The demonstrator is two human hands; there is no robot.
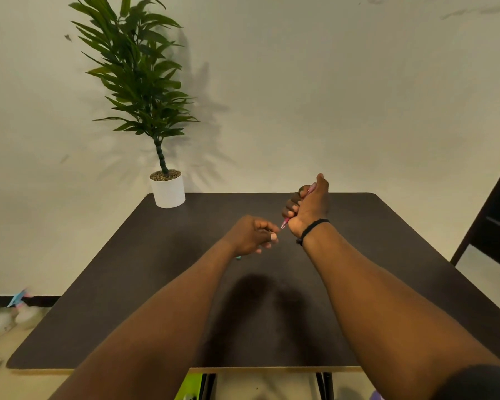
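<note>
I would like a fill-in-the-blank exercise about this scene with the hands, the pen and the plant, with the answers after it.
1. The right hand grips a pen of ____ colour.
2. The plant stands in a ____ pot.
3. This pot stands at the far ____ corner of the table.
4. A black band goes round the ____ wrist.

Missing words: pink; white; left; right.
</note>
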